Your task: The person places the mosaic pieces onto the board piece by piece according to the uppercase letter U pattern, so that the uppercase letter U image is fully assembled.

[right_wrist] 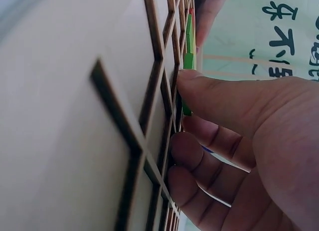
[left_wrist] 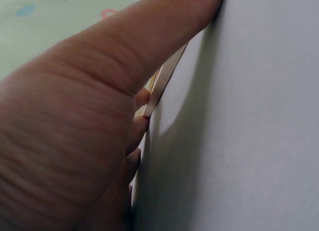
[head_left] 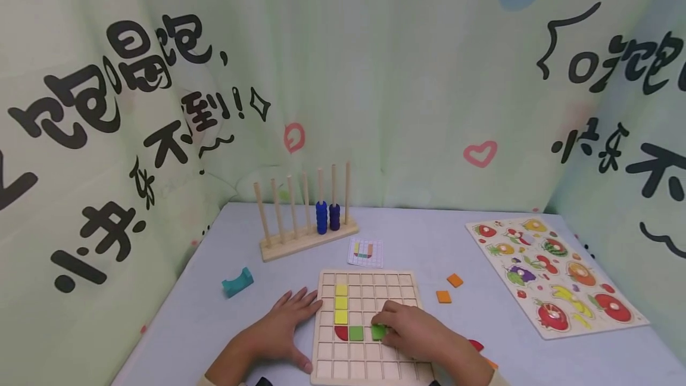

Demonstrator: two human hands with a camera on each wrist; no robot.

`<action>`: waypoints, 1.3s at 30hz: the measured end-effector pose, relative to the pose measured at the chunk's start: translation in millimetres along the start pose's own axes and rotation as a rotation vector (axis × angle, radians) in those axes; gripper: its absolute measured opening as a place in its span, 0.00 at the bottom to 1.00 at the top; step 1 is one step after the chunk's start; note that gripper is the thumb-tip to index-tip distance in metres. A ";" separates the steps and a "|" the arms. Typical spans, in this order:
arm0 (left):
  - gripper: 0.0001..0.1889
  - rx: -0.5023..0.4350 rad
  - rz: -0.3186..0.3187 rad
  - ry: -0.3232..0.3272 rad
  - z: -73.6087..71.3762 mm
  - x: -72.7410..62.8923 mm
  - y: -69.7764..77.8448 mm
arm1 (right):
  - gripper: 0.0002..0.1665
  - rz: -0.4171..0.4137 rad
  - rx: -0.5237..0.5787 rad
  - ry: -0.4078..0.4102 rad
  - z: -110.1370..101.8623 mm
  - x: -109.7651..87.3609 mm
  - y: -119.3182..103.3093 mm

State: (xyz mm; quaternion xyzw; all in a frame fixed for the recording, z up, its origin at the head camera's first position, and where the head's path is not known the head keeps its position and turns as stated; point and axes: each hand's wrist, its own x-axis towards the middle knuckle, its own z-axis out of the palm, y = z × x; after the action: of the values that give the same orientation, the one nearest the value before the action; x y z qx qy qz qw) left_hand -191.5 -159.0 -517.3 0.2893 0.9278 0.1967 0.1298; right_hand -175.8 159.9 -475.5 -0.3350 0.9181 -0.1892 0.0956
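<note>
A wooden grid board lies flat on the table. My right hand is over its middle and pinches a green square tile between thumb and fingers; the right wrist view shows the thumb on that tile at the grid. Just left of it, another green tile sits in a cell, beside a red rounded piece. Above the red piece, three yellow tiles form a column. My left hand rests with fingers spread along the board's left edge, also seen close up in the left wrist view.
A pattern card lies behind the board, near a peg stand with blue and purple beads. Orange tiles and a red piece lie to the right. A fruit puzzle board is far right, a teal arched block left.
</note>
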 end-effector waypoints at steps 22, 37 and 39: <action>0.65 -0.008 -0.009 0.006 -0.3 1.3 0.4 | 0.16 -0.027 -0.005 0.018 2.5 1.8 -1.5; 0.65 0.008 -0.023 0.005 0.9 1.0 0.1 | 0.15 -0.059 -0.022 0.018 4.0 4.1 -3.9; 0.65 0.005 -0.026 0.000 0.4 0.1 0.8 | 0.15 -0.054 -0.024 0.012 4.9 5.0 -3.9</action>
State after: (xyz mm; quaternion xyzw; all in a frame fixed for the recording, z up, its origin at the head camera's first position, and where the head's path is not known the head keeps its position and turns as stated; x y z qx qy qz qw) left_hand -191.1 -158.2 -517.3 0.2773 0.9321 0.1925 0.1315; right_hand -175.8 152.5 -478.6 -0.3598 0.9114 -0.1826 0.0811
